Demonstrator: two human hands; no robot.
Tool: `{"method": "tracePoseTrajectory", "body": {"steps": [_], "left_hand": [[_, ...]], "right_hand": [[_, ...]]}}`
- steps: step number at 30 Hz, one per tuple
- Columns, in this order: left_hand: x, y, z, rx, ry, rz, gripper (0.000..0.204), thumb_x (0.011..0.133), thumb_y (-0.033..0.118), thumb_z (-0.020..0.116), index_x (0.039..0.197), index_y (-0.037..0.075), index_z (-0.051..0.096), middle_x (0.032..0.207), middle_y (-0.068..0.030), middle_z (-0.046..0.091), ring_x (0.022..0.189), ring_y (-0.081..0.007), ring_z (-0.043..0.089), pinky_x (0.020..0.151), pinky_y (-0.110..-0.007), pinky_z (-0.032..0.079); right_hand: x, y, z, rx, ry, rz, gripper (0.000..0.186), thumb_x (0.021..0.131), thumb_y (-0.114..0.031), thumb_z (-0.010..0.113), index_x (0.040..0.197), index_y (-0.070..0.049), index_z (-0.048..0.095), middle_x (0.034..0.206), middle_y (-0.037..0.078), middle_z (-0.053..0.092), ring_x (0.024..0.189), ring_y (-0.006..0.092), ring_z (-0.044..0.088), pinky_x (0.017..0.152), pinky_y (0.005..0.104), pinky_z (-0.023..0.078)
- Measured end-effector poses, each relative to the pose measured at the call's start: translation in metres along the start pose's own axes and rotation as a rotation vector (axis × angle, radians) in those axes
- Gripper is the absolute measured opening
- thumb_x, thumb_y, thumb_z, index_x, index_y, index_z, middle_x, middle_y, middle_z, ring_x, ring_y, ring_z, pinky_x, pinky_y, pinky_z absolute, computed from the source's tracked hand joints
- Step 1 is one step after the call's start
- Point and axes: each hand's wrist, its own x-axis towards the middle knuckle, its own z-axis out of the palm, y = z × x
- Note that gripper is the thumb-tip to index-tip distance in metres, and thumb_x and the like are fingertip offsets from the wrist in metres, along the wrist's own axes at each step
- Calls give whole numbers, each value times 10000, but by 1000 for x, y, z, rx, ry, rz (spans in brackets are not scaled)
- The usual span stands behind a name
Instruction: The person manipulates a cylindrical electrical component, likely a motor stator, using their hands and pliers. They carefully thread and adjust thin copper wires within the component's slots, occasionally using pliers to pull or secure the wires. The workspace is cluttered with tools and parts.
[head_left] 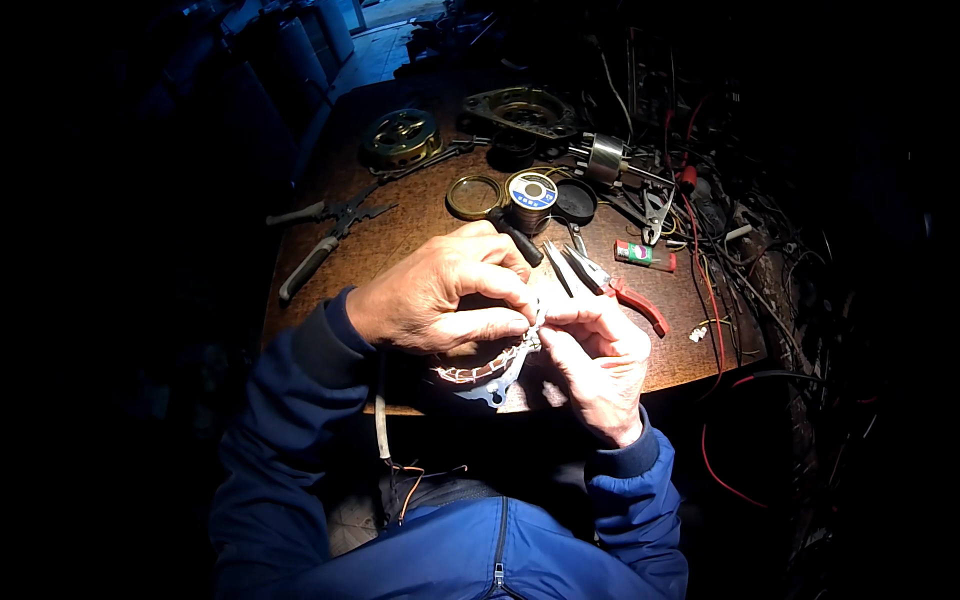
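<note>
On the near edge of the table, under my hands, lies a round motor stator with a laced copper winding [478, 374] and a pale metal lug [496, 393]. My left hand [455, 290] reaches over it from the left, thumb and forefinger pinched together at the winding's right side. Close against those fingertips, my right hand [600, 365] pinches from the right. Between them shows a small whitish strand or sleeve, too small to name. A grey cable [381, 420] hangs off the edge below my left wrist, ending in bare-looking coloured wires.
Beyond my hands stand a solder spool [533, 190], a brass ring [474, 198] and a black cap [576, 202]. Red-handled pliers [640, 305] and tweezers [558, 268] lie right, wire strippers [340, 228] left. A rotor [605, 158] and motor housings [525, 112] sit farther back; tangled wires [740, 250] line the right.
</note>
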Motion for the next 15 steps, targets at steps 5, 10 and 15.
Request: {"method": "tracePoseTrajectory", "body": {"steps": [5,10,15], "left_hand": [[0,4,-6,11,-33,9,240,800,188,853,1034,136,835,1039,-75,696,1038,-257,624,921,-389,489],[0,2,-5,41,-23,10,267,772,212,868,1025,137,828,1051,-81,695,1047,-263,624,919,-395,494],[1,3,-6,27,-37,16,280,784,235,889,1039,139,826,1056,-85,693,1049,-263,621,924,-399,491]], "right_hand": [[1,-3,0,80,-17,90,156,982,62,713,1131,29,679,1049,94,758,938,114,712,862,280,592],[0,-10,8,70,-14,30,162,976,64,714,1134,36,691,1014,99,755,868,115,714,808,282,600],[3,-12,5,195,-9,217,147,993,7,712,1134,46,692,954,94,747,753,107,693,700,256,580]]}}
